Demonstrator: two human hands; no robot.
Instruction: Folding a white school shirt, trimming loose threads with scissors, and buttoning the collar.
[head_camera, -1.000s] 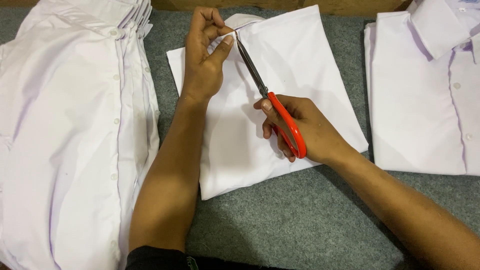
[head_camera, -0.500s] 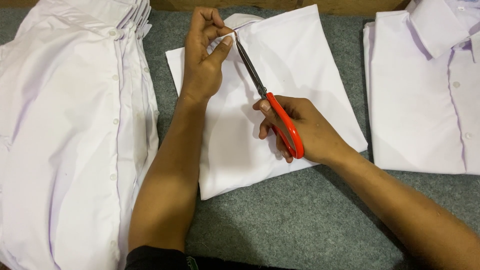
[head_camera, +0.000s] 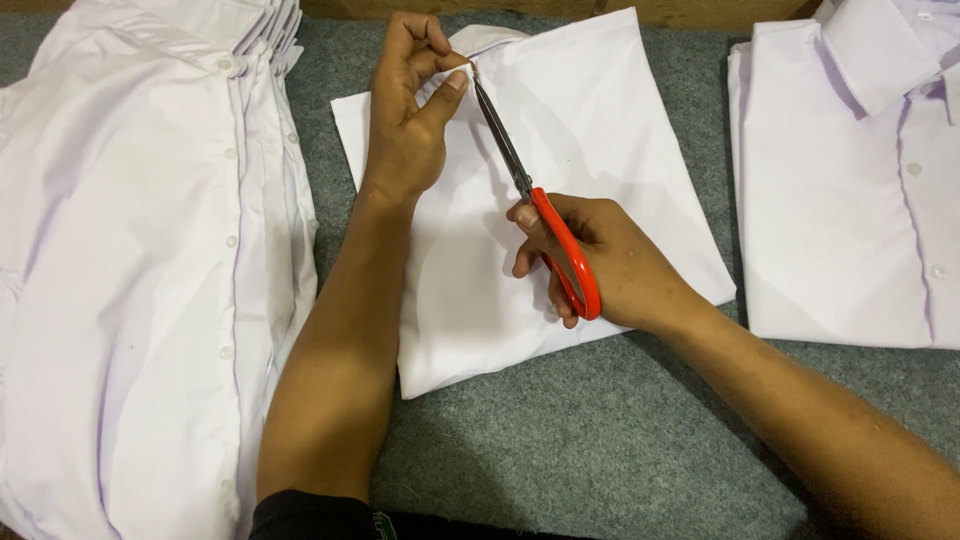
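A garment workshop, seen from above. A counter (head_camera: 600, 460) covered in grey felt carries a tall stack of white shirts (head_camera: 130, 280) along its left edge, another white shirt (head_camera: 850, 200) at the right edge, and a folded white shirt (head_camera: 600, 150) in the middle with orange-handled scissors (head_camera: 545, 225) over it.

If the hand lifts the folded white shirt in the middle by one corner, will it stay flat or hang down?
The folded white shirt would probably droop and unfold: it is thin cloth, already puckered where the left hand pinches it. It looks light. On the grey felt table it would likely drag and wrinkle, not slide. The scissors in the right hand look stiff.
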